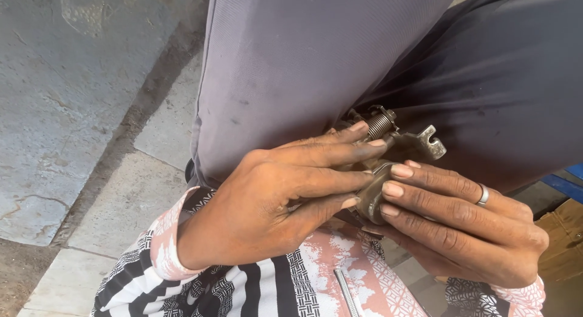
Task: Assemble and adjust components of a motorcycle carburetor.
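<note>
Sleeves: nearest the camera, at 6 o'clock in the view, the person's patterned pink, black and white sleeves [255,286] frame both wrists.
Floor: at 9 o'clock, grey concrete slabs [73,110] with cracks and a dirt seam; nothing lies on them.
Left hand: the left hand [273,195] lies across the middle of the view, fingers stretched toward 3 o'clock and closed around the metal part, fingertips up by the coil spring.
Metal part: the worn metal mechanism [379,192] sits between both hands, just right of centre, pressed against grey fabric [303,62] at 12 o'clock. A coil spring [379,124] and a notched bracket [428,144] stick out at its 1 o'clock end.
Right hand: the right hand [467,226], wearing a ring [483,195], clasps the round lower body of the part from 4 o'clock, fingers curled on it.
Progress: judged from this view, the part is held and being worked on; spring and bracket appear attached, and nothing shows it finished or set down.
Right edge: a brown cardboard box [562,244] at 4 o'clock.
</note>
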